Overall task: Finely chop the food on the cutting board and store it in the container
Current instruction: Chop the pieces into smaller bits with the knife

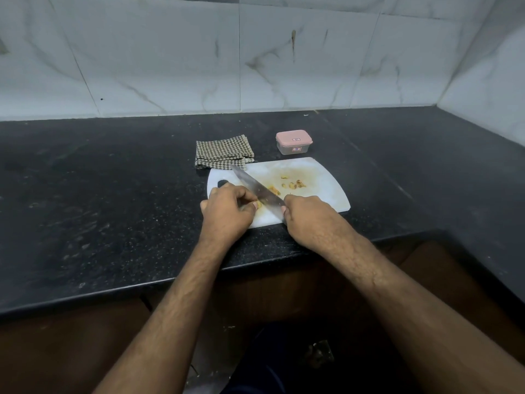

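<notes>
Most of the job looks undone: on the dark bench (113, 194) the white cutting board (318, 172) carries only a few yellowish food pieces (292, 184), coarse and scattered, with more by the blade. Behind it the pink-lidded container (293, 142) sits closed beside a checked cloth (223, 151). His right hand (308, 216) grips the knife (257, 187) across the board, while his left hand (227, 213) pinches a piece against the edge.

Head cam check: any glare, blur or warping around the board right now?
Head view: dim, even light; no glare on the cutting board; knife blade slightly motion-soft; food pieces small and grainy; wide-angle bends the counter edge and wall tiles.
</notes>
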Demonstrator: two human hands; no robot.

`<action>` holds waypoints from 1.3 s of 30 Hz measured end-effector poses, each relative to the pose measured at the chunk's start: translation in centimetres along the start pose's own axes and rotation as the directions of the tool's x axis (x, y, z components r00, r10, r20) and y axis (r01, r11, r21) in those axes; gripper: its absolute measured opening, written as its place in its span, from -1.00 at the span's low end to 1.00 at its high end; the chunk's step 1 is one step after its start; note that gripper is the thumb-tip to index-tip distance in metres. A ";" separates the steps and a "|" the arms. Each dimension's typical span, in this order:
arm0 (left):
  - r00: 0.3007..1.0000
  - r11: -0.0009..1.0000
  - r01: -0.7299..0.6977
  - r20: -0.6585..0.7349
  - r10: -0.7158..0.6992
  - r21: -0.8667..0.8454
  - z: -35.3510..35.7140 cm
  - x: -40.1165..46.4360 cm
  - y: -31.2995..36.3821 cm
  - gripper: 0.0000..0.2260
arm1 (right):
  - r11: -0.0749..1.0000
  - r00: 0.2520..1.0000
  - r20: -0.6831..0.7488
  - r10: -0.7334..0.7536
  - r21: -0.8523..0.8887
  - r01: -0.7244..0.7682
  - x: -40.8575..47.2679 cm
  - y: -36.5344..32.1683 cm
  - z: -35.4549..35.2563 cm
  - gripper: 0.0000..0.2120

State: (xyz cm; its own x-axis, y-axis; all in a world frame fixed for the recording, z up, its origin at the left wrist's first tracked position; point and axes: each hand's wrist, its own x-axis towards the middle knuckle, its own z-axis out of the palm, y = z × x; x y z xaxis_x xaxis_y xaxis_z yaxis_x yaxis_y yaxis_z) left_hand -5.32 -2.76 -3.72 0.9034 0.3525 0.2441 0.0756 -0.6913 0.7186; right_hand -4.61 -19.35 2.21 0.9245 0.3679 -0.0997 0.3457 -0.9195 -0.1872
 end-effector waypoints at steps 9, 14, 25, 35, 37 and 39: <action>1.000 0.997 -0.008 0.006 0.007 0.078 0.2 -0.1 0.2 -0.91 | 0.999 0.999 -0.041 -0.033 -0.035 0.032 0.0 0.0 0.6 -0.84; 1.000 0.997 -0.004 0.004 0.004 0.079 0.2 -0.1 0.4 -0.89 | 0.999 0.999 -0.027 -0.027 -0.034 0.026 -0.1 0.0 0.4 -0.84; 1.000 0.997 -0.014 0.014 0.013 0.078 0.2 -0.2 0.4 -0.94 | 0.999 0.999 -0.034 -0.032 -0.039 0.031 -0.9 0.1 0.3 -0.83; 1.000 1.000 0.020 0.003 -0.020 0.005 0.2 0.0 0.1 -0.89 | 0.996 0.999 0.016 -0.033 -0.078 0.034 -0.6 -0.2 -0.4 -0.81; 1.000 1.000 0.024 0.004 -0.024 -0.018 0.1 0.0 0.1 -0.87 | 0.996 0.999 0.046 -0.023 -0.091 0.027 -0.5 -0.4 -0.9 -0.78; 1.000 0.999 0.023 0.007 -0.023 -0.029 0.1 0.0 0.1 -0.87 | 0.994 0.997 0.077 -0.005 -0.107 0.013 -0.2 -0.6 -1.3 -0.75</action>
State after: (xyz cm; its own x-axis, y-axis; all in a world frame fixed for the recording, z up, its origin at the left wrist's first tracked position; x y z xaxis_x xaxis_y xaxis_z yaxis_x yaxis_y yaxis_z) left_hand -5.26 -2.93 -3.72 0.9045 0.3637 0.2226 0.0842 -0.6641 0.7428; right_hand -4.79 -19.03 3.66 0.9077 0.3819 -0.1737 0.3729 -0.9241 -0.0831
